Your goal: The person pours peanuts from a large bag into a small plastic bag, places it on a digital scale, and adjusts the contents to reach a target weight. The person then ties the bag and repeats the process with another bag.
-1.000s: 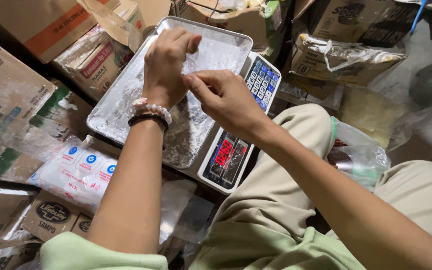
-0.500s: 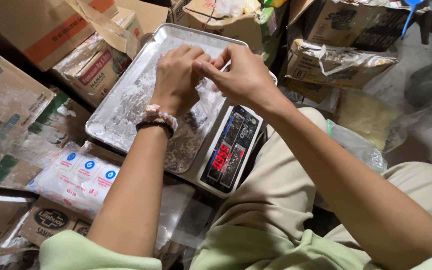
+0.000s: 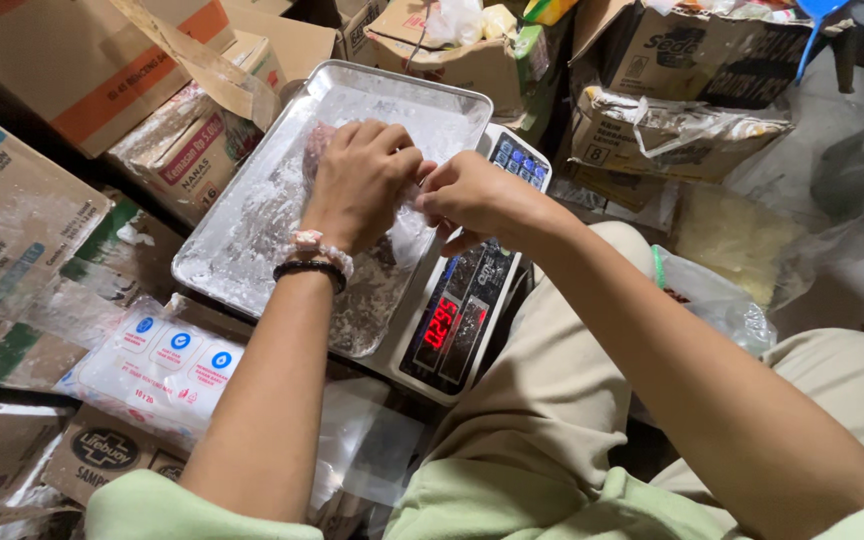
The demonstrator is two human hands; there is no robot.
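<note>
Centre of frame: left hand and right hand meet over a clear plastic bag of white powder, fingers of both pinched on the bag's top. Bag rests on a metal tray dusted with powder, set on a digital scale with lit red digits. Cardboard boxes fill upper left.

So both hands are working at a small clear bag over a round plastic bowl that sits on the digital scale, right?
Not quite. The head view shows no bowl: it is a flat rectangular metal tray that sits on the digital scale. The rest holds: the left hand and the right hand meet over it, working at a small clear bag.
</note>
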